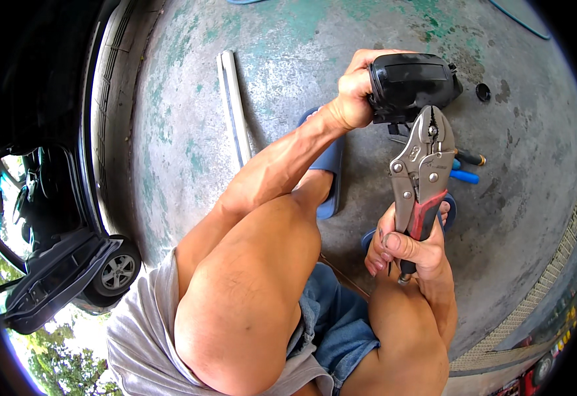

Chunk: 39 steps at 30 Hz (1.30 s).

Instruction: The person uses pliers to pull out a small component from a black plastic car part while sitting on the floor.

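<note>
While pliers (pixel 435 168) are held above, green patches (pixel 301 20) mottle the grey floor (pixel 512 211).

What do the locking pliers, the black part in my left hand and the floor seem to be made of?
Locking pliers: metal, probably steel, satin grey with riveted joints; the red-and-black grip could be rubber or plastic.
Black part: likely moulded plastic, given its smooth, rounded, glossy shell, though painted metal is possible.
Floor: apparently concrete, grey and mottled, with patchy green that may be worn paint.
</note>
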### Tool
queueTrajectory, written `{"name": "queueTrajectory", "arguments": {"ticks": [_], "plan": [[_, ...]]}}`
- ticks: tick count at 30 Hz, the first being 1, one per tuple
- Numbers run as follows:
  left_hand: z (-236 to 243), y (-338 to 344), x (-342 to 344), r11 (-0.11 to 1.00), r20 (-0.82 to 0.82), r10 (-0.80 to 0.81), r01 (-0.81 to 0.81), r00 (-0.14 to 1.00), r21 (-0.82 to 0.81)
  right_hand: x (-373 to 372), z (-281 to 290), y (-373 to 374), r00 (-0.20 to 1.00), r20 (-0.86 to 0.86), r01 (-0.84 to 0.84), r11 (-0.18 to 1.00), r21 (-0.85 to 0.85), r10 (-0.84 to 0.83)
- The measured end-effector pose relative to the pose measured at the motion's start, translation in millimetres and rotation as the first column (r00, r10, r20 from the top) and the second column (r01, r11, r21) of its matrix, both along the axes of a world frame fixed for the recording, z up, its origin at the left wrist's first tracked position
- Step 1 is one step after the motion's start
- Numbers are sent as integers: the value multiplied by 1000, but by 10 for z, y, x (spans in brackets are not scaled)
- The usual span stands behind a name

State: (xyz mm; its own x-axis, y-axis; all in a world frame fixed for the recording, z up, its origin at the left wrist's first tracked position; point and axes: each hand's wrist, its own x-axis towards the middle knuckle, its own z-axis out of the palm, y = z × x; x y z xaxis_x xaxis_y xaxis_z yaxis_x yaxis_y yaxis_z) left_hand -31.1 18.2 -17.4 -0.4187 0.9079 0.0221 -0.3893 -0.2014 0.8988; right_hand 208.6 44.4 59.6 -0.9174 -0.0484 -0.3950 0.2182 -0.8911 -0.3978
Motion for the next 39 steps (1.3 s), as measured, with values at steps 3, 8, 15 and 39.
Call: {"name": "queueTrajectory", "arguments": {"ticks": [3,8,15,39], "plan": [[-17,-31,14,997,66,54,-58,996,46,-29,41,-6,1000,20,-2,1000,28,1],[23,-51,136,986,0,162,-162,987,40,-7,86,0,999,2,-40,986,159,41],[45,-79,110,978,-158,201,-188,967,94,-12,93,-31,1000,24,7,993,118,-10],[79,-47,59,967,-212,256,-250,943,57,-143,95,-91,999,34,25,992,125,-30]]}}
